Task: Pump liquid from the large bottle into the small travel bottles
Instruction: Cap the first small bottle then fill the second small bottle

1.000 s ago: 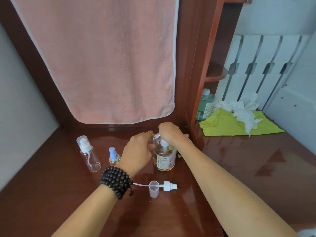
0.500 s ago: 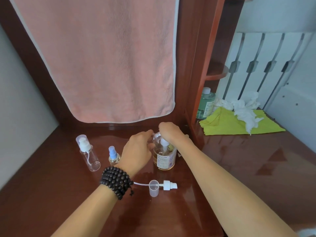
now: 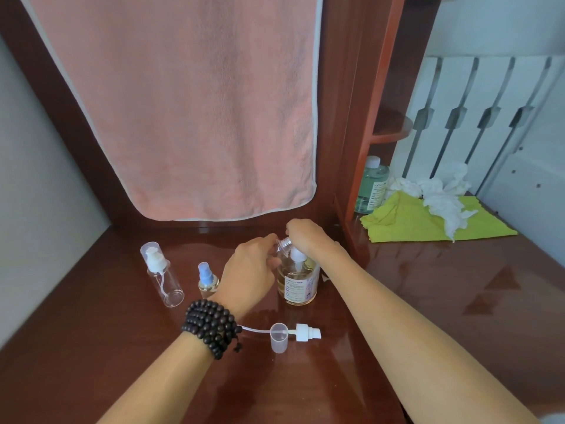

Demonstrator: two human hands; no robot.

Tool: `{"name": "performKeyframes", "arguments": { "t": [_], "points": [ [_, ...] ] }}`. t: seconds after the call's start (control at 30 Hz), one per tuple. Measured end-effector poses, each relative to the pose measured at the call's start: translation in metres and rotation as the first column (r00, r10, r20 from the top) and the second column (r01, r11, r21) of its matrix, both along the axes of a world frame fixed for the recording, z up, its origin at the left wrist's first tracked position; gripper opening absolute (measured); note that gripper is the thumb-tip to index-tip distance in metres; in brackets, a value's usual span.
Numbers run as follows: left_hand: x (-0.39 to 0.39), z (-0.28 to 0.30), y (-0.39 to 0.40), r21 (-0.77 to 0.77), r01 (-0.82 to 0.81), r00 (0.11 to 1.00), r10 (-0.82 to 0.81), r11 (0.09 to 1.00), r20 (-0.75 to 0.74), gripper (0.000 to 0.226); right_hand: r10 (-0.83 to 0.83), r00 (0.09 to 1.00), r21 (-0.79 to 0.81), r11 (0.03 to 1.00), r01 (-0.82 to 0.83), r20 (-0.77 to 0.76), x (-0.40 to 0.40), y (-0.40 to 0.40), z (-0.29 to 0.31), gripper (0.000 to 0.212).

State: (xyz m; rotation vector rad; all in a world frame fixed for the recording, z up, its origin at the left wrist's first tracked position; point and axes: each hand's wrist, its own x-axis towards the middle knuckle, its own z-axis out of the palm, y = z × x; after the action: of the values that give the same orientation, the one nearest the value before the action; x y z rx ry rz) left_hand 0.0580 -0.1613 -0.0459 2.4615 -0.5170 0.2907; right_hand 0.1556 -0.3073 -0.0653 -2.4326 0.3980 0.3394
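The large clear bottle (image 3: 298, 281) holds amber liquid, carries a white label and stands upright on the wooden table (image 3: 428, 301). My right hand (image 3: 305, 234) rests on top of its white pump head. My left hand (image 3: 249, 270) grips a small clear travel bottle (image 3: 282, 244), tilted with its threaded neck right beside the pump's spout. A loose white pump top (image 3: 307, 332) with its tube and a clear cap (image 3: 278, 336) lie in front. Further left stand a tall clear travel bottle (image 3: 163, 276) with a pump and a small blue-topped spray bottle (image 3: 207, 278).
A pink towel (image 3: 189, 102) hangs at the back. To the right are a wooden shelf post (image 3: 371, 117), a green bottle (image 3: 371, 185), a yellow-green cloth (image 3: 428, 221) and crumpled white tissues (image 3: 440, 194). A grey wall closes the left side.
Nothing has visibly changed; both hands stay on the pump and the small bottle. Only the camera view has shifted slightly.
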Motion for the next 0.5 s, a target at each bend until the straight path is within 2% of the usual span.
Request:
{"name": "performKeyframes", "arguments": {
  "t": [0.2, 0.3, 0.43, 0.5],
  "points": [
    [0.003, 0.01, 0.005, -0.002, 0.021, 1.0, -0.021, 1.0, 0.006, 0.019, -0.101, 0.995, 0.062, 0.993, 0.099, 0.017, -0.034, 0.003, 0.045, 0.043],
    [0.003, 0.015, 0.005, 0.02, 0.008, 0.999, -0.008, 1.0, 0.044, 0.019, -0.086, 0.995, 0.075, 0.994, 0.082, 0.046, -0.033, 0.005, 0.049, 0.049],
    [0.002, 0.008, 0.001, 0.03, 0.005, 1.0, -0.006, 1.0, 0.013, 0.018, -0.028, 1.0, 0.042, 0.999, 0.027, 0.015, -0.015, 0.006, 0.021, 0.031],
    [0.002, 0.005, -0.001, 0.039, 0.011, 1.0, -0.011, 0.999, 0.006, 0.018, -0.011, 1.0, 0.026, 1.0, 0.011, -0.007, -0.001, 0.002, 0.003, 0.034]
  ]
}}
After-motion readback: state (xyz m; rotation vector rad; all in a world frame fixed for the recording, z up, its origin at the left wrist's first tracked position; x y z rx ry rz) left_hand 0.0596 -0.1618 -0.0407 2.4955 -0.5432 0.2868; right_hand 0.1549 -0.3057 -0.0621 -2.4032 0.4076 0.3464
